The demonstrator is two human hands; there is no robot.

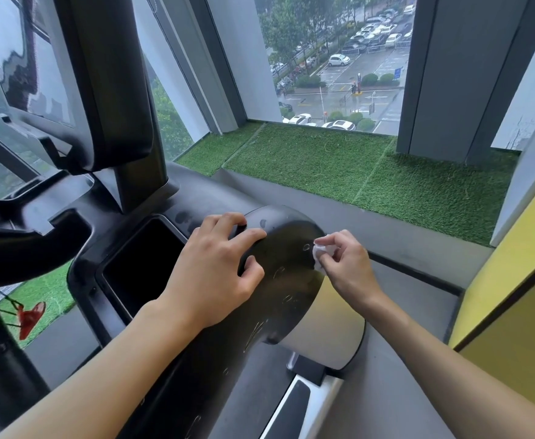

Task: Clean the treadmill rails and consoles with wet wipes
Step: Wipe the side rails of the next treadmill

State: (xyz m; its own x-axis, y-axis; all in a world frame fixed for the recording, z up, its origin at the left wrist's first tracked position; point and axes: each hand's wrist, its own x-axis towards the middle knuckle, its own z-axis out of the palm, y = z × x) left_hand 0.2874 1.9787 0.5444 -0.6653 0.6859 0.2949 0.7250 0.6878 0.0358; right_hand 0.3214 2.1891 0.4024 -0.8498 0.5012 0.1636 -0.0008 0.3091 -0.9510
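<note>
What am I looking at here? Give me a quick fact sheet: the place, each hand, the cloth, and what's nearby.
Place: at a treadmill beside a window
Left hand: fingers curled over the black handrail, bracing on it
Right hand: pinches a small crumpled wet wipe
Wipe contact: pressed against the handrail's right side
Handrail surface: scuffed, with ring-shaped marks
Nearby: dark storage tray left of the hands; artificial grass on the ledge
</note>
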